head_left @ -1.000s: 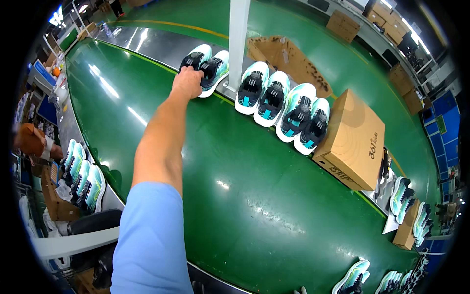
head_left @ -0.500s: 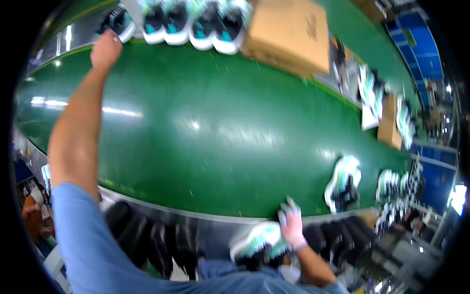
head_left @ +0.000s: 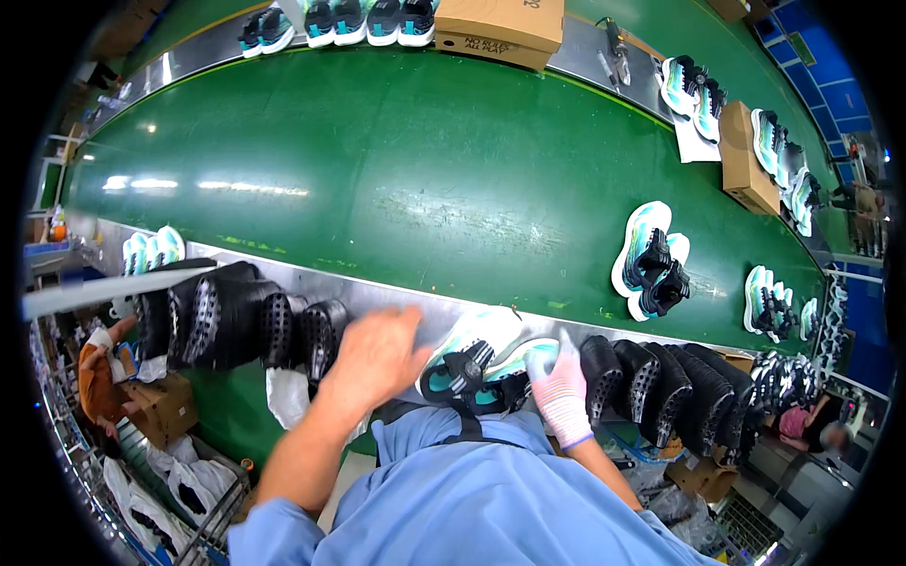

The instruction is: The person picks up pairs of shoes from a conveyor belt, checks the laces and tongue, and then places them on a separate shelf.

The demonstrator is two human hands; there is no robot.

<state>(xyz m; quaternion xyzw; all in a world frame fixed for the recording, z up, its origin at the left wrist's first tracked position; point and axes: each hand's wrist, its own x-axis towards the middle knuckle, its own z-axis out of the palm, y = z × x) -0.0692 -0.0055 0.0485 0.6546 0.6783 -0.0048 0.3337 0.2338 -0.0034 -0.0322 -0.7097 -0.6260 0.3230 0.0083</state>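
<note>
Green surface (head_left: 330,179) faces sneakers (head_left: 483,341) between hands (head_left: 559,382) (one gloved)

I record two dark lines of lettering (head_left: 486,45) on the near side of the brown box (head_left: 505,24). More print (head_left: 532,4) shows on top.

Head-worn fisheye: faces steeply down past wearer's blue shirt (head_left: 500,495), close below, toward green worktop (head_left: 321,141) beyond.

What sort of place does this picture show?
Most likely a shoe factory: a long green work surface, many matching sneakers along it, and rows of black curved pieces at its near edge.
</note>
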